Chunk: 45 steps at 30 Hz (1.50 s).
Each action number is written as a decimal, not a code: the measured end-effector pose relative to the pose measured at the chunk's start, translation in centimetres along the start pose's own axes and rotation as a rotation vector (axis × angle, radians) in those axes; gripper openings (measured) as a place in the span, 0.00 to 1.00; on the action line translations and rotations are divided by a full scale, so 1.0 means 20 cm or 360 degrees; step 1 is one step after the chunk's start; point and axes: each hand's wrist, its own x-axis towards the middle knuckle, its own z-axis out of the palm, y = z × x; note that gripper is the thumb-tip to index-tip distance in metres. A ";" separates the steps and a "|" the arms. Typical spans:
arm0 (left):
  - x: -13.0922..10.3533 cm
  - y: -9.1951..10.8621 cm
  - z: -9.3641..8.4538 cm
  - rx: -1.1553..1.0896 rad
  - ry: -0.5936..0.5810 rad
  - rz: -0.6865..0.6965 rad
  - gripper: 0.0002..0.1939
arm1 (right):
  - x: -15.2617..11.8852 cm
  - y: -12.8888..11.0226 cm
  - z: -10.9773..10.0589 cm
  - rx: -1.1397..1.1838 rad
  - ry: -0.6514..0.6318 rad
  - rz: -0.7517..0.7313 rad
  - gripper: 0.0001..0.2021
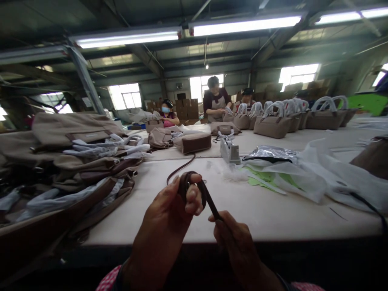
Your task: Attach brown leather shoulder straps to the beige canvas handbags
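Note:
A dark brown strap (211, 199) is coiled around the fingers of my left hand (172, 212), which are curled closed on it. One length of it runs down to the right into my right hand (235, 238), whose fingers are pinched round it. Behind my left hand, a thin tail of strap curves over the white table (230, 218) toward a taupe bag with a brown base (194, 143). Both hands are raised above the table's near edge.
Taupe bags (91, 161) with wrapped handles are piled at left. A grey tape dispenser (230, 150) stands mid-table, with green sheets (262, 178) and clear plastic (330, 173) to its right. Upright bags (272, 126) line the back, where several people work.

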 end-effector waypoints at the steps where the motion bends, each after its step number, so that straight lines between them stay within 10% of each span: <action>1: 0.01 0.00 0.00 -0.0037 -0.0001 0.0080 0.15 | -0.02 0.00 0.03 0.0015 -0.0013 0.0055 0.24; 9: 0.10 -0.25 -0.24 0.1222 0.0214 0.0690 0.12 | -0.18 0.00 -0.05 0.0164 -0.0445 0.0538 0.24; 16: -0.05 -0.28 -0.36 0.2391 -0.0515 0.0576 0.09 | 0.00 -0.20 -0.36 0.0044 -0.0534 0.0618 0.21; 23: -0.11 -0.14 -0.21 0.1756 -0.0409 -0.0164 0.20 | 0.33 -0.22 -0.42 -0.0366 -0.0466 -0.0114 0.12; 32: 0.01 -0.12 -0.19 0.0012 0.0067 -0.0358 0.14 | 0.27 -0.13 -0.19 0.0280 -0.0385 -0.0006 0.18; 37: 0.04 -0.12 -0.19 -0.0024 0.0042 -0.0273 0.15 | 0.32 -0.17 -0.14 0.0646 -0.0713 0.0269 0.15; 45: 0.02 -0.13 -0.23 0.0456 0.0018 -0.0098 0.19 | 0.31 -0.14 -0.08 0.0625 -0.0613 0.0399 0.12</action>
